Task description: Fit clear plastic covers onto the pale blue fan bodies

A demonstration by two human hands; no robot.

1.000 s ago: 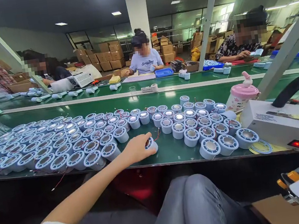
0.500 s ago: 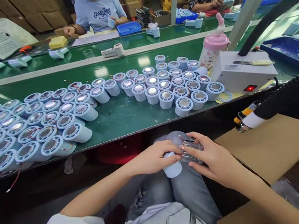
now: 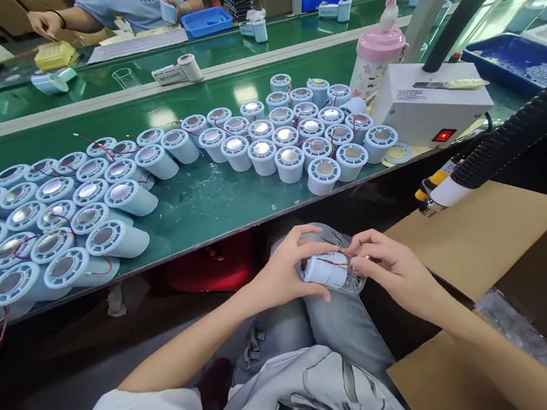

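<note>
Over my lap, my left hand point(image 3: 287, 270) grips a pale blue cylindrical part point(image 3: 327, 270) that lies on its side, red and black wires running across it. My right hand point(image 3: 395, 269) pinches a clear plastic piece point(image 3: 354, 282) at the right end of the part, fingers on the wires. Both hands are below the front edge of the green conveyor table point(image 3: 203, 204). Several identical pale blue cylinders point(image 3: 285, 143) with round metal centres stand in rows on the table, and more point(image 3: 53, 214) lie tilted at the left.
A white box with a red lit switch point(image 3: 430, 110) stands at the right of the table, a pink bottle point(image 3: 378, 57) behind it. A black corrugated hose point(image 3: 511, 133) ends in a yellow-tipped tool. An open cardboard box point(image 3: 488, 271) is at my right. People work across the belt.
My left hand took a cylinder from the table and brought it down to my lap. My right hand joined it, and the part now lies on its side between both hands.
</note>
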